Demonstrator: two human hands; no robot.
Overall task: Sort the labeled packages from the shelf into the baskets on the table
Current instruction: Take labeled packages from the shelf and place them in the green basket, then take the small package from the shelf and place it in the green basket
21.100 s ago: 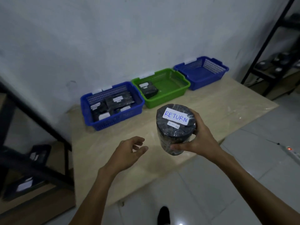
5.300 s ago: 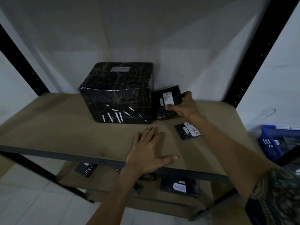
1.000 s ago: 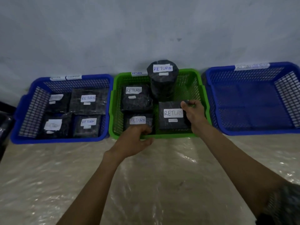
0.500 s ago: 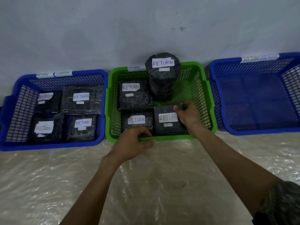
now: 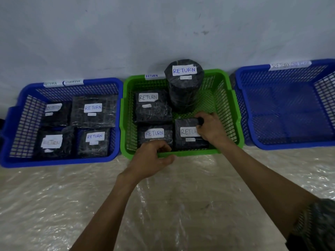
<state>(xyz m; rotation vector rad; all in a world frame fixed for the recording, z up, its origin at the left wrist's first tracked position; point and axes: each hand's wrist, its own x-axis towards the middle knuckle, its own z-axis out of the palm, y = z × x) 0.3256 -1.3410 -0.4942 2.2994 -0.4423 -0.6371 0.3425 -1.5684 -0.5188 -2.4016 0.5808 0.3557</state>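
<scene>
The black plastic-wrapped package with a white RETURN label lay flat in the front right corner of the green mesh plastic basket, which sat on the plastic-covered wooden worktop between a left blue mesh basket holding four black labelled packets and a right blue mesh basket. A tall black wrapped cylinder marked RETURN stood upright at the back of the green basket, with a flat wrapped box to its left and a smaller labelled packet in front of that. The right hand lay over the package's right edge, fingers curled onto it, partly hiding the label. The left hand was closed over the green basket's front rim.
</scene>
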